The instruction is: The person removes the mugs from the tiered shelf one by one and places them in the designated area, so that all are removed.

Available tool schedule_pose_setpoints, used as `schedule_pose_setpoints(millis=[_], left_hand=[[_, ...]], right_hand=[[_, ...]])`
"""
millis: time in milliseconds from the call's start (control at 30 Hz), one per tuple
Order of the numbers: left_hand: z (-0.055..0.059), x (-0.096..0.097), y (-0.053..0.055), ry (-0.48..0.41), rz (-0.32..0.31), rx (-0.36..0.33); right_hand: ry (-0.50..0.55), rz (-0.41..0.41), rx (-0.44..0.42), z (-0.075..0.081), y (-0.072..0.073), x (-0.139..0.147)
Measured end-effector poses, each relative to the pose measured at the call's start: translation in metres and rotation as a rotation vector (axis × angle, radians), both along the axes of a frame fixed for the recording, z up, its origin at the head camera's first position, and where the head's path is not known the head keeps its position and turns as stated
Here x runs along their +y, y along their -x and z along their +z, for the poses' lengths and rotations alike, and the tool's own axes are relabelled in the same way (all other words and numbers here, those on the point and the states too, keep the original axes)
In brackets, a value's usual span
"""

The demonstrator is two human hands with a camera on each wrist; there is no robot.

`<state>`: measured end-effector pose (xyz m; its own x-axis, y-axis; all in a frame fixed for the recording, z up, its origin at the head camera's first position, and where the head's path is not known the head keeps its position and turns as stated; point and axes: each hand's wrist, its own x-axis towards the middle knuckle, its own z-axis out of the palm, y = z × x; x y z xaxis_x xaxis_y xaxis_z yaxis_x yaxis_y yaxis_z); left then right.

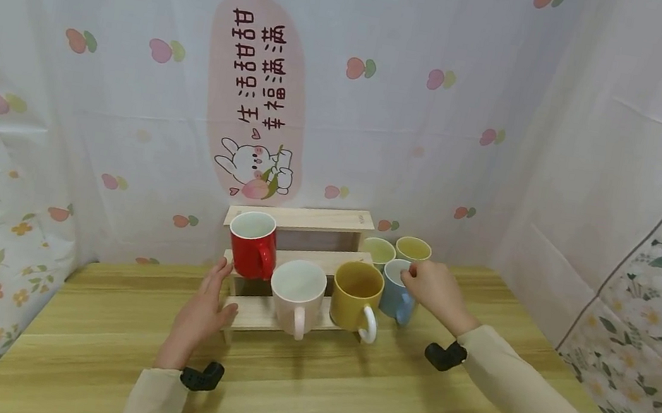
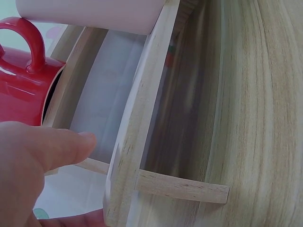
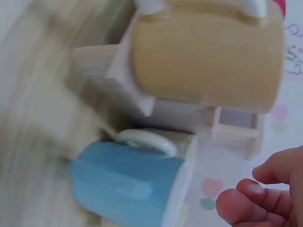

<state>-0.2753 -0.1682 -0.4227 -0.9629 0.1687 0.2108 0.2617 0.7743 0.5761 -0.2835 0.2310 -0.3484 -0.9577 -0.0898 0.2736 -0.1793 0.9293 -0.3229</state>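
Note:
A tiered wooden rack (image 1: 251, 314) stands on the table. My left hand (image 1: 201, 312) is at its left end, fingers fairly straight; in the left wrist view the thumb (image 2: 66, 147) extends beside the rack, and I cannot tell whether it touches. On the upper tier sits a red mug (image 1: 246, 256). A pale pink mug (image 1: 288, 309) and a mustard mug (image 1: 346, 309) with a white handle rest on the lower tier. My right hand (image 1: 439, 292), loosely curled around nothing, hovers by the rim of a blue mug (image 3: 125, 182) right of the rack.
Behind the blue mug stand a light green cup (image 1: 377, 250) and a yellow-green cup (image 1: 413, 249), partly hidden. A printed curtain (image 1: 418, 141) hangs behind the wooden table (image 1: 327, 406), with more cloth at both sides.

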Motion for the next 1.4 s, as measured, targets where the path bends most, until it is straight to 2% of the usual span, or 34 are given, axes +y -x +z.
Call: schedule_pose_setpoints(millis=[267,533,633,933,1100,1300,1400], left_hand=[[0.003,-0.003,0.002,0.003,-0.002,-0.006],[0.004,-0.003,0.001,-0.006,0.002,-0.014],[0.001,-0.004,0.000,-0.015,0.003,-0.021],[-0.006,-0.003,-0.001,-0.026,-0.008,-0.017],[-0.004,-0.002,-0.001,-0.034,-0.021,-0.005],[-0.001,-0.001,0.000,-0.023,-0.021,0.012],[0.000,-0.001,0.000,-0.019,-0.021,0.018]], right_hand=[[-0.030,0.042,0.028,0.033,0.007,-0.023],[-0.088,0.108,0.001,0.053,0.012,-0.051],[-0.113,0.134,0.014,0.057,0.015,-0.061],[-0.100,0.149,-0.009,0.061,0.021,-0.083],[-0.078,0.167,-0.049,0.066,0.020,-0.096],[-0.126,0.222,-0.033,0.070,0.020,-0.116],[-0.126,0.239,-0.063,0.070,0.019,-0.127]])
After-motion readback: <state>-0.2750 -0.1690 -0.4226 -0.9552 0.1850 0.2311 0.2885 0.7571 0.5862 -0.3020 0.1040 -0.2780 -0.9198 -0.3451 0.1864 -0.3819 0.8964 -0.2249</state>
